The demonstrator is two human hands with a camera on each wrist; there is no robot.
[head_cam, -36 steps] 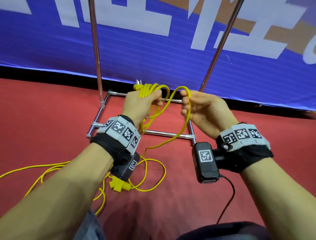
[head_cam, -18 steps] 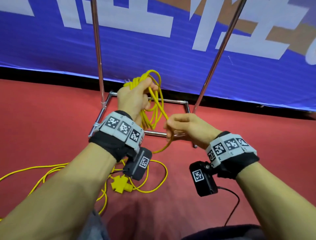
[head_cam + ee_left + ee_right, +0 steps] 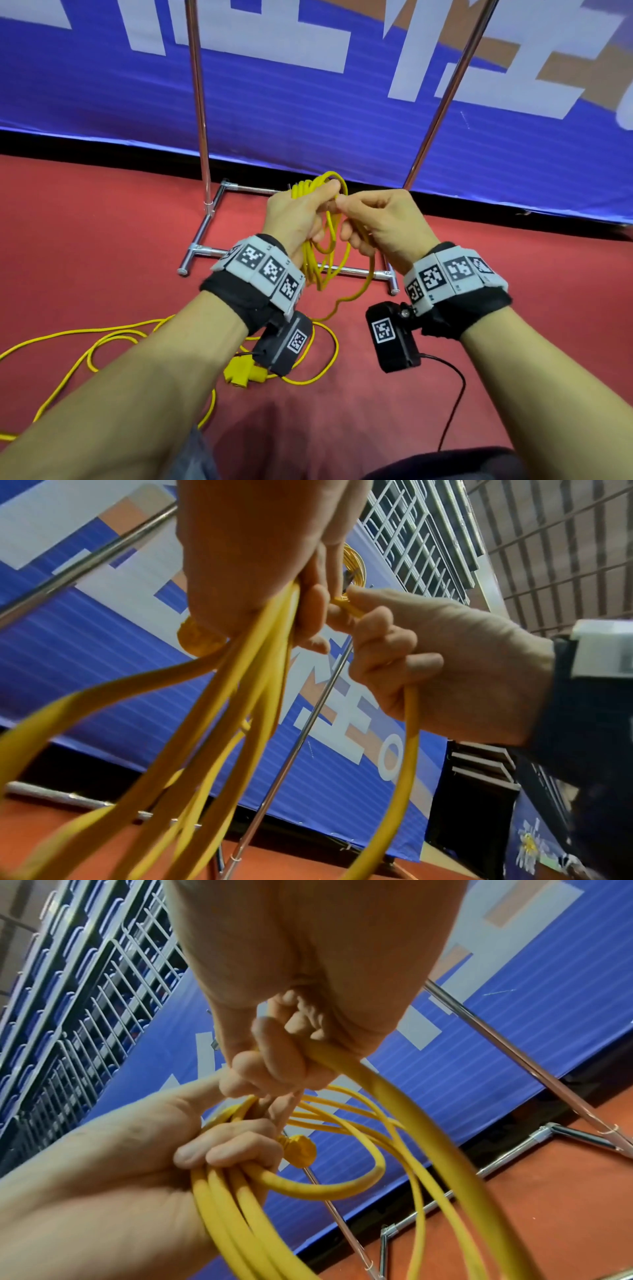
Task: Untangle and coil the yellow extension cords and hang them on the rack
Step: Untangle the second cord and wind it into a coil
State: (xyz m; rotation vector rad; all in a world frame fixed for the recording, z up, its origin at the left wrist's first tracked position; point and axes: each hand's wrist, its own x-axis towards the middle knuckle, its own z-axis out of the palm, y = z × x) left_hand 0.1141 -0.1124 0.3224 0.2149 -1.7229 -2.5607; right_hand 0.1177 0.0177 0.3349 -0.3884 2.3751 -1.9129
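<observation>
right hand (image 3: pixel 380 222) risen to meet left hand (image 3: pixel 298 219); both grip yellow cord (image 3: pixel 325 260) coil; plug half hidden.

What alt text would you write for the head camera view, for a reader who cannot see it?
Two hands meet over a red floor: the left hand grips a yellow cord coil, and the right hand brings a further strand to it. More cord lies loose on the floor, before a metal rack.

Rack (image 3: pixel 212 219) uprights cut off at the head view's top edge. Left hand (image 3: pixel 298 216) hides the coil (image 3: pixel 318 263) where gripped. Socket (image 3: pixel 245 371) half hidden behind the left wrist camera (image 3: pixel 286 344). Floor cord (image 3: pixel 92 346) exits left edge. Near strands blurred in left wrist view.
</observation>
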